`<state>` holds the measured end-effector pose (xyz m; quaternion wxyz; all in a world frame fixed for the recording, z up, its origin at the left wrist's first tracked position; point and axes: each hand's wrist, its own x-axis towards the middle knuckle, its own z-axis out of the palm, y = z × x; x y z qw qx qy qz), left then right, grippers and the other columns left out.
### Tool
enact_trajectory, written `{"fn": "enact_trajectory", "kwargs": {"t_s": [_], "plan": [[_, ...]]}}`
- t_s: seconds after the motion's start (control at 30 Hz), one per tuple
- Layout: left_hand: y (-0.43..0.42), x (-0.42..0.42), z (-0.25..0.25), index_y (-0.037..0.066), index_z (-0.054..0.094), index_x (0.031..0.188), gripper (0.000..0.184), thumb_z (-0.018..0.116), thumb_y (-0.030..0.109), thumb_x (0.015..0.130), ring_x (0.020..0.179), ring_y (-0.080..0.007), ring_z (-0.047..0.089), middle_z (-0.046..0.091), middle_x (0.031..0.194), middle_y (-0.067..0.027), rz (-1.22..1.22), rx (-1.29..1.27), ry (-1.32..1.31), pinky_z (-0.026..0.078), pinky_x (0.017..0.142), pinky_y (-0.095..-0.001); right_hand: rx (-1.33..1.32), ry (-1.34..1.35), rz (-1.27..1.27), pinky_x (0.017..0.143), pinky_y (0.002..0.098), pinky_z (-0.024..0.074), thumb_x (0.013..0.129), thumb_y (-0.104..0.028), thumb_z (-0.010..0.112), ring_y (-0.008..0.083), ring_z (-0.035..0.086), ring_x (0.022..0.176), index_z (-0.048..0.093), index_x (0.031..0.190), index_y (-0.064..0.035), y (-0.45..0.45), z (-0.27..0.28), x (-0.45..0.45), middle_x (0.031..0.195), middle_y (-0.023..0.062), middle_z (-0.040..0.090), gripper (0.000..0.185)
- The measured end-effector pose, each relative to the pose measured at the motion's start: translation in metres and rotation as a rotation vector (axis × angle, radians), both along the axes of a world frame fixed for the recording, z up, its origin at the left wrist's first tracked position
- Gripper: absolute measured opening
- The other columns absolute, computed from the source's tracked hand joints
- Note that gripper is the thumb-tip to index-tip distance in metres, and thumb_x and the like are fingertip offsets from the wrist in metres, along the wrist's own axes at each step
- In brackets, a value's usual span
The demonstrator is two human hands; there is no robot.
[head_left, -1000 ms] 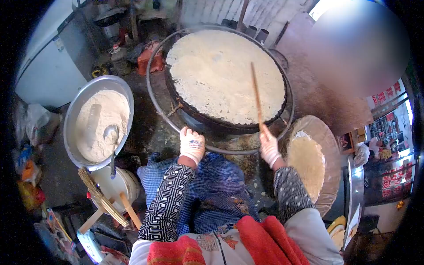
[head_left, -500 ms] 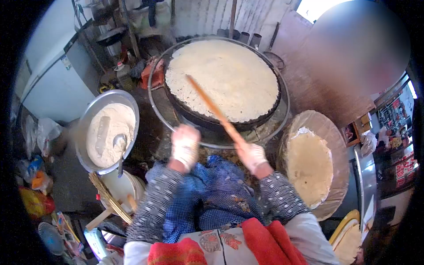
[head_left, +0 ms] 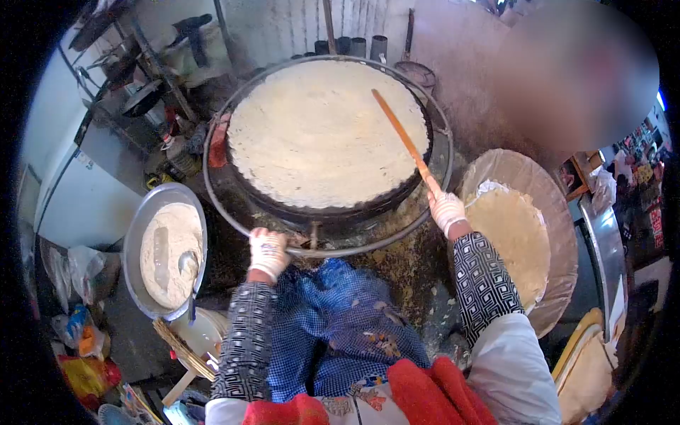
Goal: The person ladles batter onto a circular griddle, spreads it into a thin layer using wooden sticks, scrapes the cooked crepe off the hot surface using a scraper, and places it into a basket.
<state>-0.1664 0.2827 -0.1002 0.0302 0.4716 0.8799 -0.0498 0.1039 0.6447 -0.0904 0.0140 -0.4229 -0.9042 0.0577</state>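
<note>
In a white glove, my right hand (head_left: 448, 211) grips the lower end of a long flat wooden spatula (head_left: 400, 134). The blade lies over the right part of a wide, pale sheet of batter (head_left: 319, 134), which covers a round black griddle (head_left: 333, 214). A metal ring (head_left: 368, 248) runs around the griddle. My left hand (head_left: 268, 253), also gloved, is closed on the near-left part of this ring. Its fingers curl over the bar.
On the left stands a metal bowl (head_left: 131, 248) of thick batter (head_left: 170, 248) with a ladle (head_left: 188, 268). A wrapped round tray (head_left: 563, 262) on the right carries thin flatbreads (head_left: 510, 237). Another flatbread (head_left: 588, 379) lies lower right. Bundled straw (head_left: 185, 348) rests by a white bucket (head_left: 212, 327).
My right hand has swung right with the spatula, whose tip went from the batter's left side to its right. My left hand has moved down and left onto the ring. The view has shifted.
</note>
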Motion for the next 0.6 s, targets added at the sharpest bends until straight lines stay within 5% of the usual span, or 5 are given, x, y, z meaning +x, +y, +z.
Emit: {"fn": "enact_trajectory", "kwargs": {"t_s": [0.23,0.27,0.43,0.5,0.6], "plan": [[-0.033,-0.138,-0.005,0.016,0.072,0.073,0.010,0.065,0.018,0.066,0.103,-0.0275,0.057,0.065,0.088,-0.0088,-0.157,0.042,0.238,0.028,0.113,-0.0447,0.029,0.155,-0.073,0.079,0.0513,0.0490,0.096,-0.037,0.047,0.0425,0.064,0.087,0.044,0.138,-0.0421,0.112,-0.018,-0.055,0.093,0.0217,0.067,0.043],[-0.048,-0.184,-0.047,0.016,0.072,0.072,0.010,0.064,0.018,0.067,0.104,-0.0272,0.057,0.065,0.088,-0.0081,-0.140,0.090,0.325,0.028,0.113,-0.0451,0.045,0.174,-0.073,0.078,0.0505,0.0492,0.096,-0.037,0.047,0.0425,0.064,0.087,0.045,0.139,-0.0414,0.126,-0.022,-0.066,0.094,0.0225,0.067,0.043],[-0.042,-0.209,-0.012,0.017,0.075,0.087,0.018,0.062,0.018,0.075,0.118,-0.0256,0.051,0.065,0.102,-0.0072,-0.149,-0.188,0.448,0.020,0.118,-0.0444,-0.004,0.333,-0.010,0.084,0.0450,0.0498,0.097,-0.035,0.048,0.0427,0.062,0.097,0.048,0.139,-0.0315,0.186,-0.035,-0.074,0.105,0.0260,0.065,0.043],[-0.047,-0.215,-0.010,0.018,0.074,0.086,0.017,0.061,0.016,0.074,0.116,-0.0245,0.052,0.065,0.100,-0.0070,-0.173,-0.201,0.545,0.022,0.117,-0.0444,-0.096,0.482,0.071,0.089,0.0382,0.0493,0.097,-0.028,0.053,0.0385,0.062,0.103,0.053,0.138,-0.0220,0.185,-0.032,-0.076,0.114,0.0244,0.064,0.041],[-0.060,-0.213,-0.005,0.016,0.073,0.087,0.021,0.057,0.010,0.077,0.109,-0.0240,0.056,0.065,0.097,-0.0056,-0.159,-0.070,0.455,0.029,0.114,-0.0399,-0.138,0.437,-0.093,0.087,0.0263,0.0454,0.097,-0.013,0.055,0.0157,0.060,0.095,0.059,0.133,-0.0141,0.168,-0.029,-0.074,0.108,0.0074,0.069,0.036]]}}
